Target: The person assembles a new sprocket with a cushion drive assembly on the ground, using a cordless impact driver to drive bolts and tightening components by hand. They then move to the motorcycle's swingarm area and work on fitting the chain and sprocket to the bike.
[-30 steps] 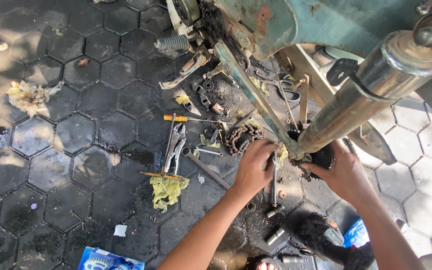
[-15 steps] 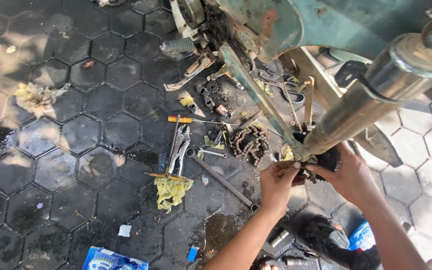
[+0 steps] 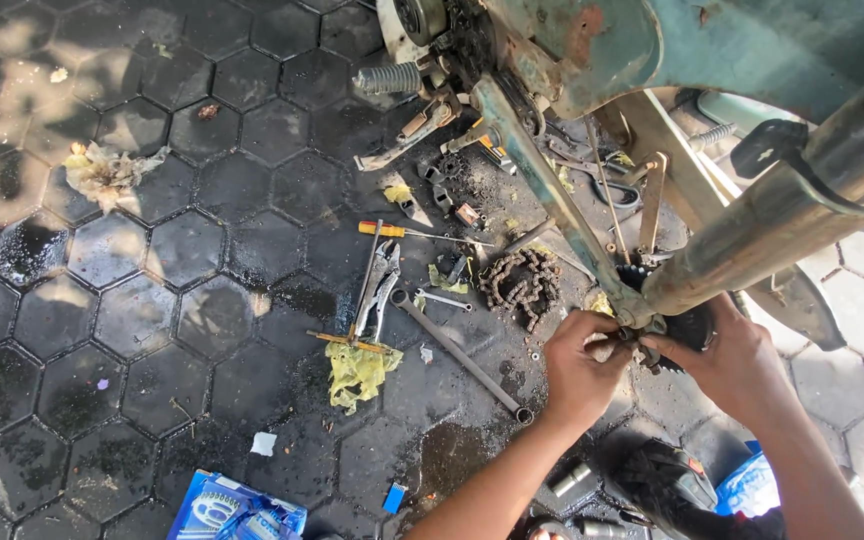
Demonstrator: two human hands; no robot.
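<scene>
Sprocket teeth (image 3: 664,352), dark and greasy, are seen at the lower end of the motorcycle's swingarm (image 3: 552,190), just below the chrome exhaust pipe (image 3: 802,215). The part is gripped from both sides: the left hand (image 3: 582,362) is curled tight around a small piece at its left edge, and the right hand (image 3: 727,362) is cupped against its right side, fingers pressed onto it. The sprocket lies directly between the two hands, both touching it, neither nearer than the other. The swingarm's long axis runs from upper left down to the hands.

On the oil-stained hexagonal paving (image 3: 152,300), to the left of the hands, a coiled drive chain (image 3: 522,285) is laid, with a long socket bar (image 3: 462,355), pliers (image 3: 380,290), a yellow-handled screwdriver (image 3: 402,232) and a yellow rag (image 3: 360,368) near it. A blue box (image 3: 237,510) is set at the bottom edge. Sunlight falls in patches; the work is done outdoors.
</scene>
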